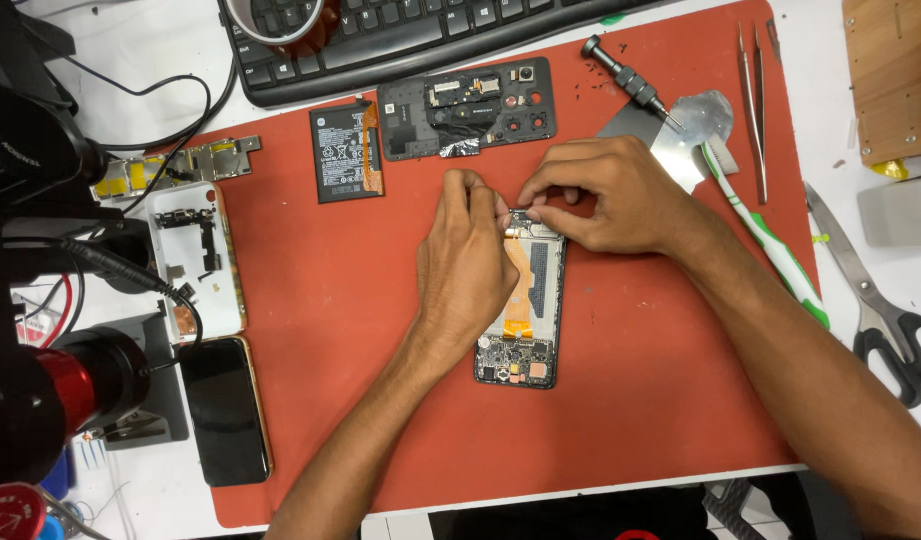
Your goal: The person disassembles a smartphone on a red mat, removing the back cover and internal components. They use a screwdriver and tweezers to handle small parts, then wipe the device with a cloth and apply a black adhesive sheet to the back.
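Both the left hand (467,262) and right hand (602,195) pinch narrowly at the twelve-o'clock end of the opened black smartphone chassis (525,330) on the red rubber mat (330,330).

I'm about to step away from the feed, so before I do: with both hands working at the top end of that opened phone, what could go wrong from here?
1. Both hands, left hand and right hand, pinch at the top of the opened black phone chassis; its orange flex ribbon lies exposed and might tear if tugged.
2. The loose black rectangular battery lies near the working hands and could be knocked.
3. The metal tweezers point toward the right forearm.
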